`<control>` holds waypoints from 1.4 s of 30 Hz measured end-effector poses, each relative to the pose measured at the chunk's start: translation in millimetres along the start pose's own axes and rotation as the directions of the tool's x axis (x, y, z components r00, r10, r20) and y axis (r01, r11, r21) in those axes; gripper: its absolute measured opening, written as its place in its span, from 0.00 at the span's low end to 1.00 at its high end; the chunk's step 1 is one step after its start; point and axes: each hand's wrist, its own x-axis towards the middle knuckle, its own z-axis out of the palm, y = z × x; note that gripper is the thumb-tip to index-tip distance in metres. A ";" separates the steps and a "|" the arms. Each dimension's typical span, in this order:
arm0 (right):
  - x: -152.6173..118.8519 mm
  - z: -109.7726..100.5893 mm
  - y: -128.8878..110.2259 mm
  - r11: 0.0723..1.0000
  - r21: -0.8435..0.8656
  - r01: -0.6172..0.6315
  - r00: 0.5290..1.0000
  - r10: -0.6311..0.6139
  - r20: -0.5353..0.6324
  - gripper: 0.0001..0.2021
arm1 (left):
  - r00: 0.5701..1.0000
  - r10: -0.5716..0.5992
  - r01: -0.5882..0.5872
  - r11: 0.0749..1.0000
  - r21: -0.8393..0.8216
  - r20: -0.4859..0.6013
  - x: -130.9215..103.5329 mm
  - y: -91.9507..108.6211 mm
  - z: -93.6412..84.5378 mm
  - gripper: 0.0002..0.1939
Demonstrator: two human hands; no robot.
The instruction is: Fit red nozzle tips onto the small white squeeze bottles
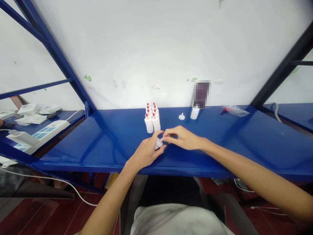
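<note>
My left hand [147, 150] is wrapped round a white bottle [158, 143] near the front edge of the blue table, its top tilted towards the right. The fingers of my right hand [179, 137] are pinched at the bottle's nozzle; whether they hold a small cap is hidden. Just behind my hands, several white bottles with red tips [153, 121] stand upright in two rows. Further right lie a loose white nozzle cap [181, 116] and a white bottle without a red tip [195, 113].
A clear plastic bag [236, 111] with something red lies at the back right of the blue table [110, 137]. A blurred dark object [201, 94] leans on the wall. At the left are a power strip [41, 135] and white boxes [28, 109].
</note>
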 end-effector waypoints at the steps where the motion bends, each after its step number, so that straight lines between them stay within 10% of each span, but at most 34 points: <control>1: 0.3 -2.9 1.2 1.000 -0.017 -0.006 0.999 0.005 -0.048 0.17 | 1.000 -0.009 0.009 1.000 -0.009 -0.012 0.2 -0.4 0.2 0.26; 4: 1.3 -30.7 10.1 0.968 -0.208 -0.140 0.950 0.072 -0.302 0.14 | 0.997 -0.042 0.042 0.999 -0.005 -0.066 1.5 -1.2 1.2 0.23; 7: 5.5 -66.9 25.5 0.750 -0.511 -0.420 0.842 0.113 -0.528 0.15 | 0.994 -0.039 0.043 0.999 0.032 -0.104 2.5 -1.3 2.3 0.15; 10: 14.0 -87.9 41.9 0.479 -0.678 -0.557 0.816 0.164 -0.555 0.17 | 0.992 -0.006 0.013 0.998 0.062 -0.124 1.5 -1.0 2.4 0.21; 14: 29.3 -91.5 57.1 0.372 -0.716 -0.591 0.806 0.319 -0.499 0.18 | 0.992 0.026 -0.021 0.999 0.042 -0.120 -1.1 0.1 0.5 0.21; 22: 38.1 -89.9 64.9 0.382 -0.606 -0.698 0.706 0.510 -0.491 0.20 | 0.992 0.074 -0.079 0.996 -0.047 -0.105 -3.8 1.9 -3.1 0.17; 25: 28.3 -74.8 48.2 0.551 -0.582 -0.598 0.801 0.415 -0.432 0.20 | 0.991 0.103 -0.110 0.991 -0.074 -0.084 -4.6 2.4 -3.0 0.14; 29: 16.2 -37.7 14.6 0.913 -0.388 -0.125 0.992 0.109 -0.063 0.20 | 0.995 0.043 -0.051 0.995 -0.083 -0.094 -3.5 2.4 -2.0 0.07; 34: 11.2 -2.2 -6.6 0.915 -0.365 0.174 0.982 -0.132 0.137 0.15 | 0.992 0.077 -0.088 0.988 -0.124 -0.096 -2.2 1.3 -2.9 0.07; 42: 8.0 9.9 0.0 0.966 -0.172 0.191 0.979 -0.175 0.102 0.18 | 0.981 0.161 -0.150 0.983 0.104 -0.109 -3.3 0.0 3.2 0.08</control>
